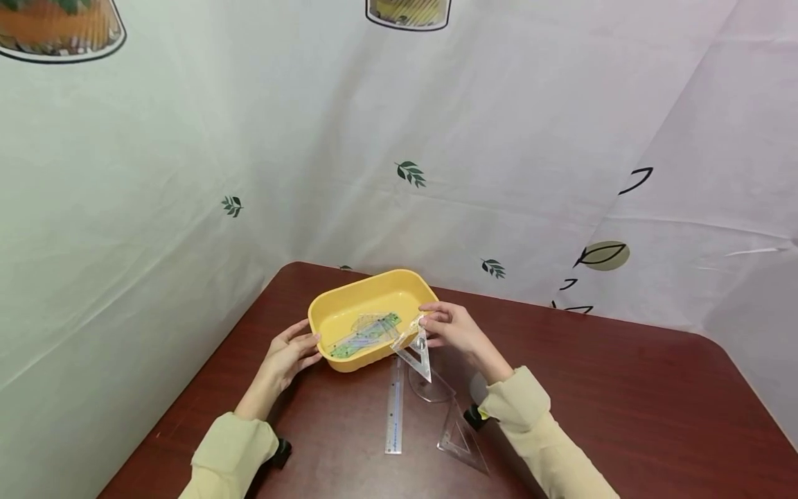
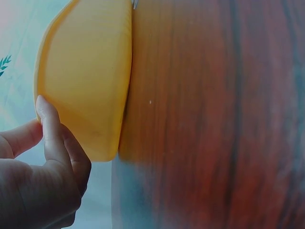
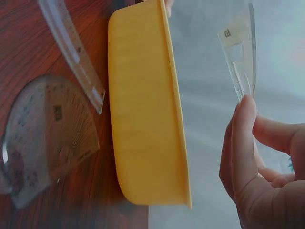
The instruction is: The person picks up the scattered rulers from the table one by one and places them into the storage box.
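Observation:
My left hand (image 1: 288, 357) grips the left end of a yellow plastic tray (image 1: 404, 290), fingers and thumb on its rim in the left wrist view. Several clear pieces with green and blue markings (image 1: 364, 338) lie inside; their exact kinds are hard to make out. Over the tray's right front corner, my right hand (image 1: 458, 329) pinches a clear set square (image 3: 249, 45) between thumb and fingers. Below it on the table are a clear straight ruler (image 1: 394, 416), a clear protractor (image 3: 52, 129) and a second clear set square (image 1: 464, 454).
The dark red-brown table (image 1: 598, 395) has rounded far corners. A pale cloth (image 1: 499, 138) with printed leaves hangs behind it and on the left. Black wrist devices sit by both sleeves, one under the left cuff (image 1: 233, 440).

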